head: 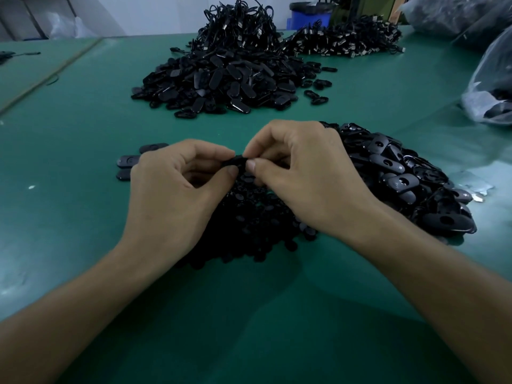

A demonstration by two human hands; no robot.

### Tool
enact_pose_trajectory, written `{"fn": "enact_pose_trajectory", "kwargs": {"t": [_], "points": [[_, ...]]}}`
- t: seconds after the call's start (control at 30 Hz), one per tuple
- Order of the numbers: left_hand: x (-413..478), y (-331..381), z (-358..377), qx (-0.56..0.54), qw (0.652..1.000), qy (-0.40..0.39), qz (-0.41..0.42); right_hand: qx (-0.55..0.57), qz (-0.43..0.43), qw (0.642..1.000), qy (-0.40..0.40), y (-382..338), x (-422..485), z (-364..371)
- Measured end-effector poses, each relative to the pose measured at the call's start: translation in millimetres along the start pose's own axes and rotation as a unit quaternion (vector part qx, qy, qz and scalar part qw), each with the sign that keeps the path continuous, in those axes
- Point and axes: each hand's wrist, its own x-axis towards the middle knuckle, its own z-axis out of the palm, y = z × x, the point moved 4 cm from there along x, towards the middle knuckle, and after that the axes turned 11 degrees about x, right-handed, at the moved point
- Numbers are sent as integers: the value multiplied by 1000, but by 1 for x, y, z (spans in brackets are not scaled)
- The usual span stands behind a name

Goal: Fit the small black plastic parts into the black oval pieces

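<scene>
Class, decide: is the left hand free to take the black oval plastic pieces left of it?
Probably not: nothing blocks the oval pieces, but the left hand and right hand pinch a black plastic part.

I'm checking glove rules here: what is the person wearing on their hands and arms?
Nothing visible. The left hand and right hand are bare: no gloves or rings. The left forearm and right forearm are uncovered to the picture's edge, with no sleeve, watch or wristband. Visible nails are short.

Left hand (171, 189), right hand (304, 173) pinching together (thumbs nearly touching).
</scene>
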Motion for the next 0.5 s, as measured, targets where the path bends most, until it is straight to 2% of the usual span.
{"fn": "enact_pose_trajectory", "kwargs": {"t": [0.23, 0.5], "points": [[-1, 4, 0, -14, 1000, -5, 11, 9, -12, 1000, 15, -3, -1, 3], [0, 5, 2, -62, 998, -13, -12, 8, -9, 999, 32, -6, -2, 5]]}}
